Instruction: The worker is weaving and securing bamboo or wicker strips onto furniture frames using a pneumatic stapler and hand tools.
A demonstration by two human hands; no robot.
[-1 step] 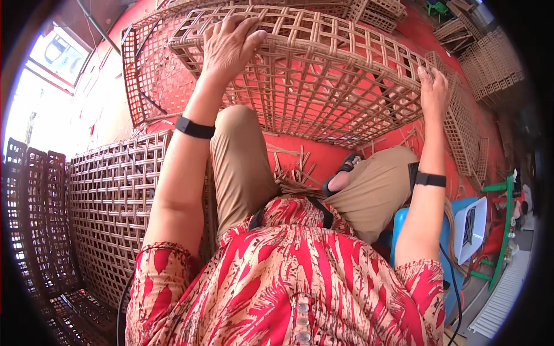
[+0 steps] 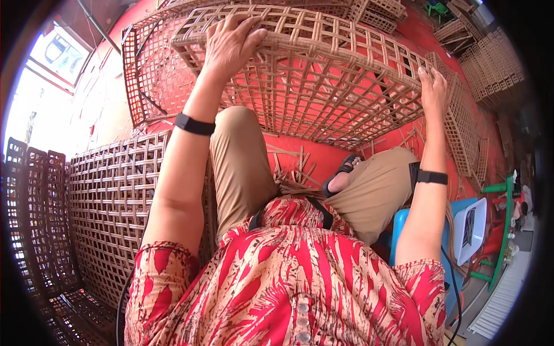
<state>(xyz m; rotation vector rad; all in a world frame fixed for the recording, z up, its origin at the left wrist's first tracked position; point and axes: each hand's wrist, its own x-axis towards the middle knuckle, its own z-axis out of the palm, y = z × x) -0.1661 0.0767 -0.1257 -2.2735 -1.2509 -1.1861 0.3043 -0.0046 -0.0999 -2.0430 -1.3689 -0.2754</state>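
Note:
A large brown woven basket with an open lattice stands in front of my knees, its long upper edge toward me. My left hand lies over that edge near the left end, fingers curled across the lattice and thumb along the rim. At the right end my right hand grips the corner, its fingertips on the edge. Part of each hand's grip is hidden behind the weave. Through the lattice shows the red floor with loose cane strips strewn on it.
Another lattice basket stands close by my left arm, with dark woven panels beyond it. More baskets lie at the right. By my right elbow are a blue stool-like thing, a pale plastic tub and a green frame.
Almost nothing differs. The basket's left end has shifted very slightly, and both hands keep their places on its edge.

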